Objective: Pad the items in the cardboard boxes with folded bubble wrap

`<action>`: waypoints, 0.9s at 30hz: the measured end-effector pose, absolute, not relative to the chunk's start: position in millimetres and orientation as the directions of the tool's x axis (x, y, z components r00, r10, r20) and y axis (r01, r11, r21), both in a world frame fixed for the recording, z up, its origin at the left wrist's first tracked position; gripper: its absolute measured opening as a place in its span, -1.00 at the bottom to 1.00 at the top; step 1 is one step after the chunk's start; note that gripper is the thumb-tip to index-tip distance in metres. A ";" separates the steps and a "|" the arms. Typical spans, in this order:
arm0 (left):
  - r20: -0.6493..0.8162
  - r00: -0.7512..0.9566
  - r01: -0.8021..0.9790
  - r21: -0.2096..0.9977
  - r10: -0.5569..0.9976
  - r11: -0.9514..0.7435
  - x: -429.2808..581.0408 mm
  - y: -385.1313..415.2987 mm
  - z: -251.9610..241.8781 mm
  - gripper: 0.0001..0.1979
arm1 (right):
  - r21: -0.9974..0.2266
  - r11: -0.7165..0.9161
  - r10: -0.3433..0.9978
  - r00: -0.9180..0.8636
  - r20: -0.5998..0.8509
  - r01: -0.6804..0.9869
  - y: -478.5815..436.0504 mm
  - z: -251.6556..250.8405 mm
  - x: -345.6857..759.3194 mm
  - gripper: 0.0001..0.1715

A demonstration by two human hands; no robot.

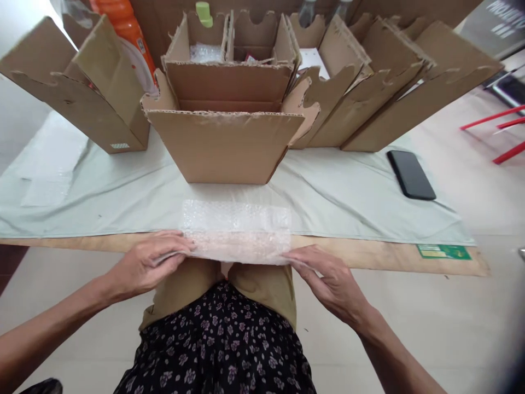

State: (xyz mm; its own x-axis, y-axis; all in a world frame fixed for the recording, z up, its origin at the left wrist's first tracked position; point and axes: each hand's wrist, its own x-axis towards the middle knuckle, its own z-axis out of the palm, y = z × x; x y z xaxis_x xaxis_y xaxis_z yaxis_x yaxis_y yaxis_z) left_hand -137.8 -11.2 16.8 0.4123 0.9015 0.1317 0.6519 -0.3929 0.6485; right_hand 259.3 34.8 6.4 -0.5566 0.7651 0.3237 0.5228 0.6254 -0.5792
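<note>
A sheet of clear bubble wrap [237,230] lies across the near edge of the table, partly on the pale green cloth [336,197]. My left hand [150,262] pinches its near left corner, fingers closed on the wrap. At the near right corner, my right hand [328,276] grips the wrap's edge with closed fingers. Just behind the wrap stands an open cardboard box [223,145] with its flaps spread.
More open cardboard boxes stand at the left [82,93], behind the front box [229,60] and at the right [394,82]. A black phone [410,174] lies on the cloth at right. An orange bottle [129,30] sits back left. Red bars [498,123] show far right.
</note>
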 end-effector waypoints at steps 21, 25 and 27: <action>-0.044 -0.120 0.951 0.283 0.992 0.128 -122.3 41.0 8.8 -0.54 | -0.192 0.393 0.892 -0.321 0.319 0.899 99.5 -29.0 228.5 -0.40; -0.083 -0.071 0.918 0.385 0.994 0.098 -117.9 43.4 9.7 -0.74 | -0.400 0.431 0.900 -0.354 0.254 0.809 103.8 -26.8 220.6 -0.72; -0.025 -0.065 0.871 0.486 0.998 0.069 -114.7 41.2 12.5 -0.76 | -0.576 0.393 0.919 -0.296 0.259 0.717 98.0 -19.5 217.7 -0.77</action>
State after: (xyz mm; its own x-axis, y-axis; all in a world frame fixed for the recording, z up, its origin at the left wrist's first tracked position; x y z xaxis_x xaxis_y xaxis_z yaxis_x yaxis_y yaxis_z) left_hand -114.7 41.2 12.5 -0.0652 0.9976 -0.0249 0.8713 0.0691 0.4859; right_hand 217.7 98.0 -19.5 -0.2964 0.9194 0.2586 0.7167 0.3931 -0.5761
